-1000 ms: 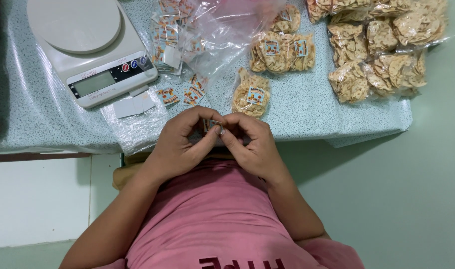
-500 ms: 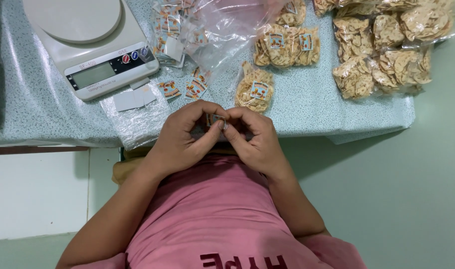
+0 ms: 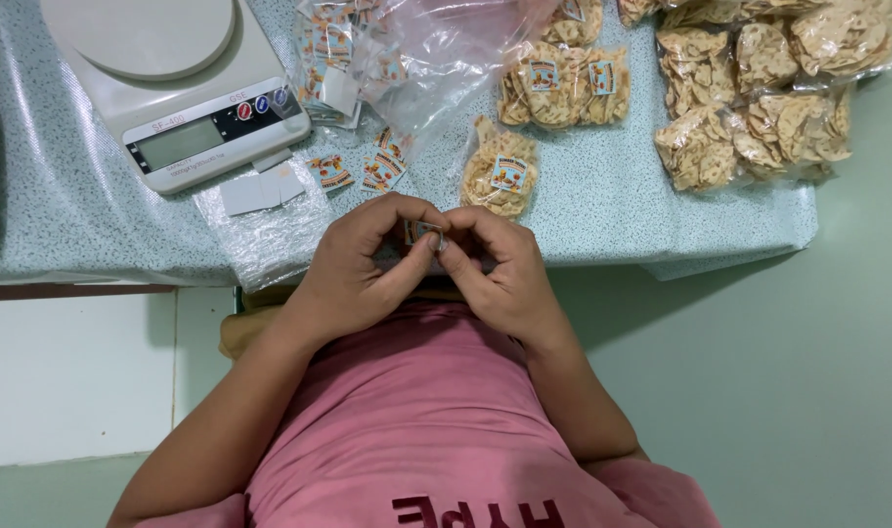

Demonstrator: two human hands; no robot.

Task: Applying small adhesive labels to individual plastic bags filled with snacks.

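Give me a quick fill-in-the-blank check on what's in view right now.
1. Both hands pinch one small ____ between their fingertips.
2. The scale stands on the table's ____ side.
3. The snack bag nearest the right hand carries ____ sticker.
Missing words: sticker; left; one.

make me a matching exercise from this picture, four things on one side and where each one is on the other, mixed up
Things:
1. kitchen scale
2. small sticker
3. single labelled snack bag
4. unlabelled snack bags

Places:
a. far right of the table
b. pinched between the left hand and right hand
c. top left of the table
d. just beyond the hands, mid-table

Pairs: 1-c, 2-b, 3-d, 4-a
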